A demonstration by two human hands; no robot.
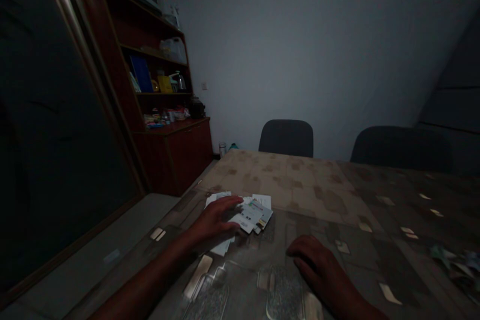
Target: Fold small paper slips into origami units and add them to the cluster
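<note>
My left hand reaches over a loose pile of white cards on the table. Its thumb and fingers are spread apart, and it covers part of the pile. Just beyond the fingertips lie more cards, among them a printed card with coloured marks, overlapping a white card. Whether the hand touches any of them I cannot tell. To the right, my right hand rests on the patterned tablecloth, fingers loosely bent and nothing visible in it. It is apart from the cards.
Crumpled papers lie at the table's right edge. Two dark chairs stand on the far side, by the wall. At left rises a reddish wooden cabinet with filled shelves. The room is dim.
</note>
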